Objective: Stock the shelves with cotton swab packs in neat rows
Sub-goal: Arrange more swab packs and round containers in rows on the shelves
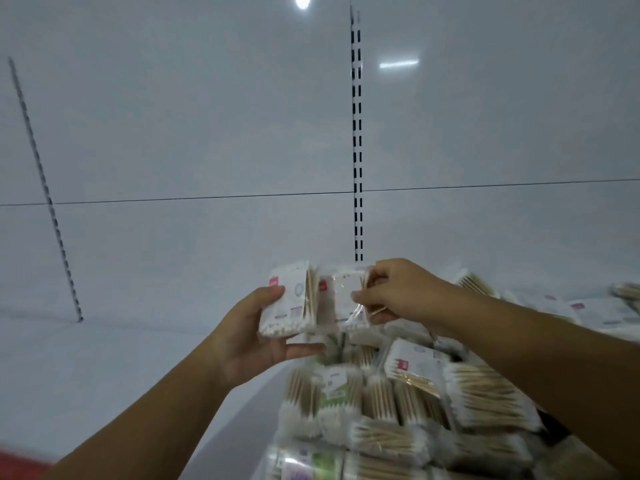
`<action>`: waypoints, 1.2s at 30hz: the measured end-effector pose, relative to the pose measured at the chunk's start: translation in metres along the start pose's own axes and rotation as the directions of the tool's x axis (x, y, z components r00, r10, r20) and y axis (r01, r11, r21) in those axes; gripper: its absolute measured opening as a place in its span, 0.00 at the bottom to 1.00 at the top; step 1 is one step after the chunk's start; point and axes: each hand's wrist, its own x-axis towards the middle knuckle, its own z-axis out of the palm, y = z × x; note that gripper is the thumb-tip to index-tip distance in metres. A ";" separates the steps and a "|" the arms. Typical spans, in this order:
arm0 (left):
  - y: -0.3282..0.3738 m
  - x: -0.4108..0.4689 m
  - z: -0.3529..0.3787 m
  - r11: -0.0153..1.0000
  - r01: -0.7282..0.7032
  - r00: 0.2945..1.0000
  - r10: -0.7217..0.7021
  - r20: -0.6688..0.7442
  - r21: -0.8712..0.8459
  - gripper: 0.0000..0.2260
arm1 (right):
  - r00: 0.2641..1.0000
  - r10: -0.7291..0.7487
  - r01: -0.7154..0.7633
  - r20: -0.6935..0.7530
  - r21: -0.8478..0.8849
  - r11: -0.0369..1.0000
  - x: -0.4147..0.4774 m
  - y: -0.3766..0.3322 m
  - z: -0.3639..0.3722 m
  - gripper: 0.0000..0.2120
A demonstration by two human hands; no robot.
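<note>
My left hand [256, 336] grips a clear cotton swab pack [289, 297] with a white label and a small red mark, thumb on its front and fingers underneath. Right beside it, my right hand [391, 291] pinches a second cotton swab pack [341, 299] by its right edge. Both packs stand upright, side by side and touching, above a heap of swab packs [408, 403] that fills the lower right. The white shelf [114, 368] stretches bare to the left of the heap.
The white back panel [207, 133] rises behind the shelf, with a slotted upright [356, 150] in the middle and another slotted upright [45, 192] at the left. More packs [602, 311] lie flat at the far right. A red strip [20, 459] shows at the bottom left corner.
</note>
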 end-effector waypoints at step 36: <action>0.083 -0.175 -0.213 0.966 -0.259 0.791 0.216 -0.572 0.006 0.13 | 0.864 -0.480 0.504 0.154 -0.261 0.823 0.093 -0.113 0.338 0.05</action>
